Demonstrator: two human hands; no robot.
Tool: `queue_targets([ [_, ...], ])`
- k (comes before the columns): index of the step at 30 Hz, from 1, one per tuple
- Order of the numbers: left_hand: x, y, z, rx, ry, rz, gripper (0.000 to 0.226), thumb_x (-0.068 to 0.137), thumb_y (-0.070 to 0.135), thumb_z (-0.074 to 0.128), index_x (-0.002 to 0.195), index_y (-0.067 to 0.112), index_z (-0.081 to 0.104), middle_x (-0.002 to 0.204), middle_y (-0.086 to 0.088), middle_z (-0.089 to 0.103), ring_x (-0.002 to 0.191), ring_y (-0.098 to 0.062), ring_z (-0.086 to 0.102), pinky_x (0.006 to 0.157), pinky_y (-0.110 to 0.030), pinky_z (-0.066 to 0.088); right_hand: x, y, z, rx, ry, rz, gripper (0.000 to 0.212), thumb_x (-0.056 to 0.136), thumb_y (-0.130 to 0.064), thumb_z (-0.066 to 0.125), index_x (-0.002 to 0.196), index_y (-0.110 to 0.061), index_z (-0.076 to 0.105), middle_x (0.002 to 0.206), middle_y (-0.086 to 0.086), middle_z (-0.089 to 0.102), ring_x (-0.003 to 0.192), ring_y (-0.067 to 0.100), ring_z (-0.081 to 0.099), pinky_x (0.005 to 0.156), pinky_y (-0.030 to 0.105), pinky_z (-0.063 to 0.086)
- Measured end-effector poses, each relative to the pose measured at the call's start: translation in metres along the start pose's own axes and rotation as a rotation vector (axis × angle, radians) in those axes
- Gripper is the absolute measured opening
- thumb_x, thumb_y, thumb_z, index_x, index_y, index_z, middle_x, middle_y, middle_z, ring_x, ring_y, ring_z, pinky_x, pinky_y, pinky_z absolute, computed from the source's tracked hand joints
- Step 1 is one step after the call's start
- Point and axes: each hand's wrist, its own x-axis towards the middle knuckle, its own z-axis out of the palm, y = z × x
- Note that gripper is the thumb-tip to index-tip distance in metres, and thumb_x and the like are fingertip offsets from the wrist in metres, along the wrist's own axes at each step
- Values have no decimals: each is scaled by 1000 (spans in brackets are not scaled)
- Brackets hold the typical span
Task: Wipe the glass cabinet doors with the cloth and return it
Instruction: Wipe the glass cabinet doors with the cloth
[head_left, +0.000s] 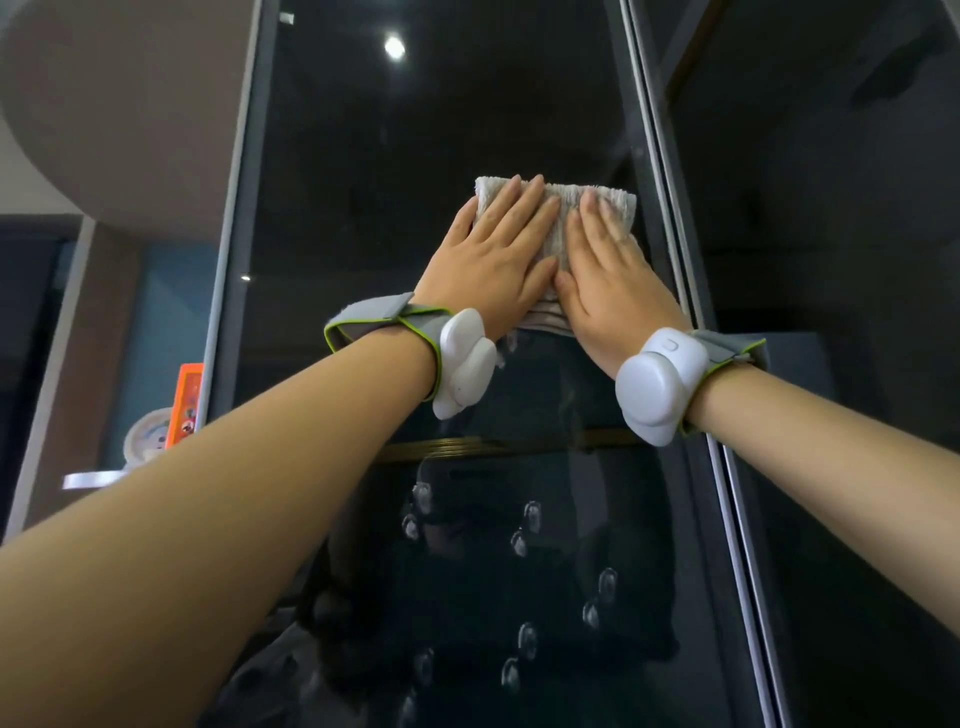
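Observation:
A pale grey towelling cloth (567, 200) lies flat against the dark glass cabinet door (415, 130), high up near its right frame. My left hand (493, 260) presses on the cloth's left half with fingers straight and together. My right hand (613, 280) presses on its right half in the same way, thumb touching the left thumb. Both hands hold the cloth against the glass; its lower edge shows below my palms. White sensor bands sit on both wrists. A second glass door (831, 260) stands to the right.
A grey metal frame (670, 208) runs between the two doors just right of the cloth. At the left, beside the cabinet, stand an orange box (188, 405) and a round white object (148, 436). Several small clear knobs (524, 530) show in the lower glass.

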Motion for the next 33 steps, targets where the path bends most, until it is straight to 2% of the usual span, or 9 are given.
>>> queue_targets([
  [12,-61,-75,-22,-5,4,-75,55,98,38,21,146,17,5,158,-2,1,144,-16,-5,112,-27,-10,18,-93,1,-25,-37,-99,57,100,-29,18,145,-1,-3,157,14,-8,146,24,-8,121,36,4],
  [18,-84,-111,-30,-5,10,-127,55,98,37,22,146,18,5,158,-1,1,144,-15,-4,112,-28,-8,31,-132,3,-10,-13,-155,57,100,-29,19,146,-1,-2,158,14,-6,146,24,-6,120,36,4],
  [33,-124,-111,-33,-35,5,-206,55,97,39,20,146,20,3,157,0,0,144,-14,-6,114,-29,-7,9,-158,10,19,-25,-210,56,100,-29,18,146,-4,-2,158,11,-7,146,22,-8,119,33,1],
])
